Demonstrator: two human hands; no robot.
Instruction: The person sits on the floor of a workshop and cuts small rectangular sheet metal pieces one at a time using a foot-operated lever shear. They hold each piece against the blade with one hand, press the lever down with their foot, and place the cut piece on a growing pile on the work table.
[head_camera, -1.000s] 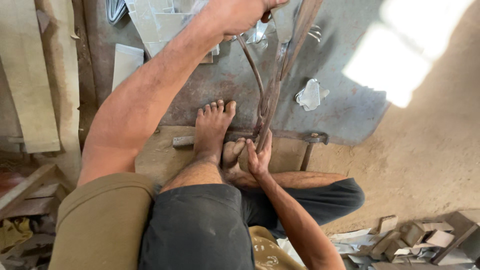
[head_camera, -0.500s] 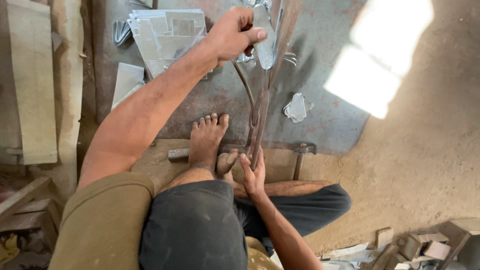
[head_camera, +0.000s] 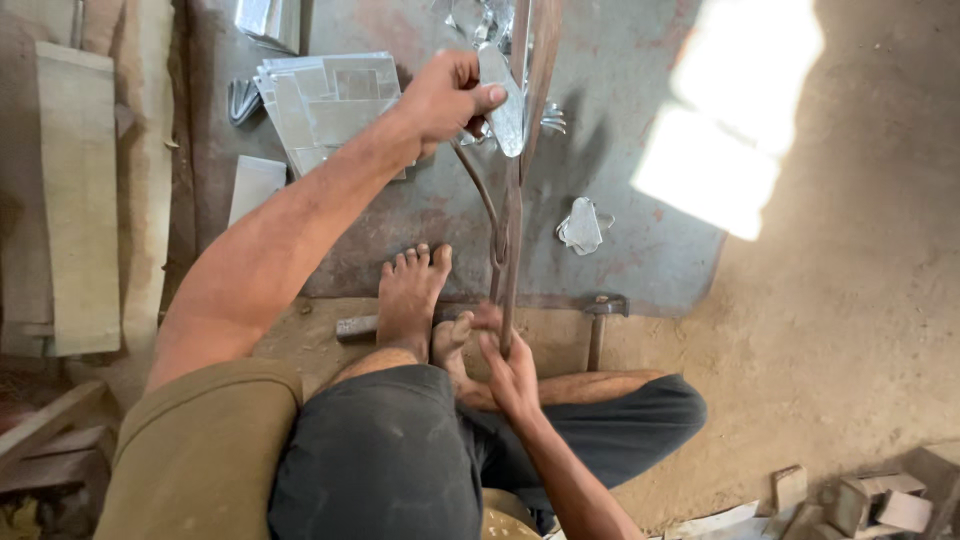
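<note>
1. The person is sitting on the floor, one bare foot (head_camera: 412, 292) resting at the near edge of a grey metal sheet (head_camera: 640, 250) that is lying on the ground.
2. The left hand (head_camera: 445, 98) is reaching forward and is closed, thumb and fingers pinching a small shiny metal piece (head_camera: 503, 100) against a pair of long rusty shears (head_camera: 515, 190).
3. The shears are standing nearly upright in front of the person, one straight handle and one curved handle running down towards the feet.
4. The right hand (head_camera: 508, 362) is closed around the lower end of the straight handle, just beside the toes of the second foot.
5. A stack of cut metal sheets (head_camera: 325, 100) is lying on the grey sheet to the left of the left hand; one loose sheet (head_camera: 255, 185) is lying nearer the person, partly behind the left forearm.
6. A small cut shape of shiny metal (head_camera: 583, 225) is lying on the grey sheet to the right of the shears, well apart from both hands.
7. A hammer (head_camera: 600, 320) is lying on the dirt at the sheet's near edge, right of the right hand.
8. Wooden planks (head_camera: 75, 200) are lying along the left side; wood offcuts (head_camera: 870, 500) are sitting at the lower right.
9. The left forearm is crossing the view and covering part of the sheet behind it.
</note>
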